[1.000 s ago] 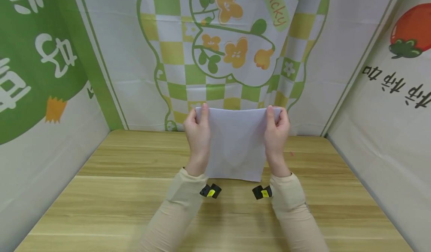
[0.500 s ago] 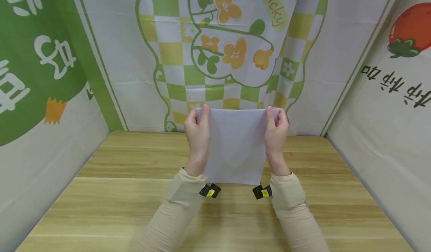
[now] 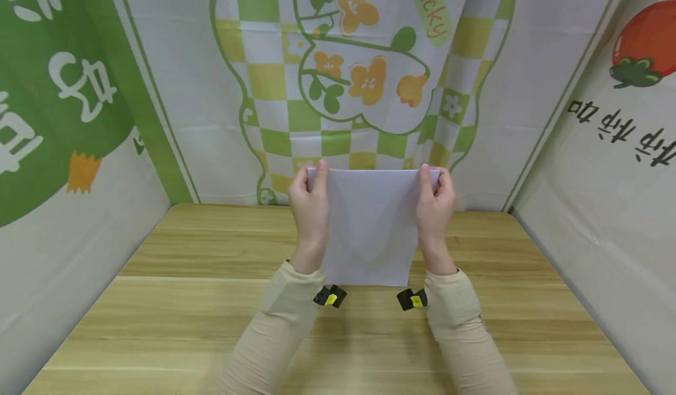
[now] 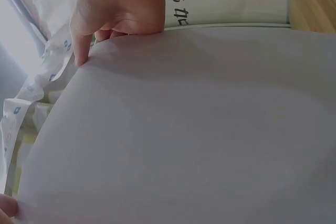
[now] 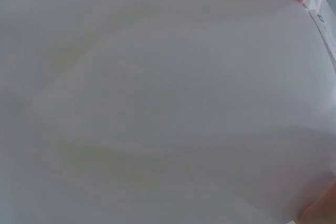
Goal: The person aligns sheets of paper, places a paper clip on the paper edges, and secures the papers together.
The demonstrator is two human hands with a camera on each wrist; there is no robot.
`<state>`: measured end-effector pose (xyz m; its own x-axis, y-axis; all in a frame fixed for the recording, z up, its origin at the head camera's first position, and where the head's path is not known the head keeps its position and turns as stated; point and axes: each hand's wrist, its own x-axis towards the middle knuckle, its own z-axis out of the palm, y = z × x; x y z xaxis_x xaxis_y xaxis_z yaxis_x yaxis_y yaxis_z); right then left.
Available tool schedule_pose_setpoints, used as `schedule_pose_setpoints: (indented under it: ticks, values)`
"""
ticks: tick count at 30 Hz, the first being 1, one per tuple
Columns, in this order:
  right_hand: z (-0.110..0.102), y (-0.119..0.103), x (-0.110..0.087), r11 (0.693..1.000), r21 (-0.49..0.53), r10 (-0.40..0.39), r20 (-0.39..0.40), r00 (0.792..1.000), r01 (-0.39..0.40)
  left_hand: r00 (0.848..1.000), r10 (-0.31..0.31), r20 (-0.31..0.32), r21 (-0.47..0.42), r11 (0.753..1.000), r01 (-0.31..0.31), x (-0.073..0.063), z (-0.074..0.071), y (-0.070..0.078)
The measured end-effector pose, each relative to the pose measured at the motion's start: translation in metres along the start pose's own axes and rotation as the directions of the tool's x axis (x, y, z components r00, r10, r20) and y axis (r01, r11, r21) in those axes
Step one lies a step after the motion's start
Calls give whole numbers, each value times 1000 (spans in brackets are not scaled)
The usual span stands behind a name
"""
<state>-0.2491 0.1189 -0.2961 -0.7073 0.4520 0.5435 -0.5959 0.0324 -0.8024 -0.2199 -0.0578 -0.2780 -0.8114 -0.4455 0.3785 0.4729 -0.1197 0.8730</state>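
Note:
A plain white sheet of paper (image 3: 369, 225) is held up in front of me, its top edge nearly straight. My left hand (image 3: 310, 216) pinches its upper left corner, thumb on the near face and fingers curled behind. At the upper right corner my right hand (image 3: 435, 216) pinches the paper the same way. The sheet hangs down between both wrists, its lower edge over the table. In the left wrist view the paper (image 4: 184, 129) fills most of the picture, with the right hand (image 4: 121, 9) at its far corner. The right wrist view is almost all paper (image 5: 168, 98).
A wood-grain table (image 3: 211, 324) lies below the hands. A printed curtain (image 3: 274, 90) with checks and flowers stands behind it, and cloth walls close off both sides. A tiny red mark (image 3: 457, 240) shows on the table right of the right hand. Small black wrist cameras (image 3: 330, 296) sit at the cuffs.
The paper's top edge sagged slightly a second ago and is now pulled straighter. Its lower edge dipped a little, then rose. Both hands keep their grip almost in place.

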Motion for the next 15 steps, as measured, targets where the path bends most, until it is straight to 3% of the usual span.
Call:
schedule_pose_setpoints:
  ticks: [3, 9, 15]
  values:
    - [0, 0, -1, 1000, 10, 2, 8, 1000, -2, 1000, 20, -12, 14, 1000, -19, 3, 1, -7]
    - [2, -5, -1, 999, 22, -24, 14, 1000, 23, 998, 59, -27, 12, 998, -58, 3, 1, -5]
    - [2, -1, -2, 1000, -13, -15, 1, 1000, 15, 999, 32, -17, -2, 1000, -32, 1, -3, -6]
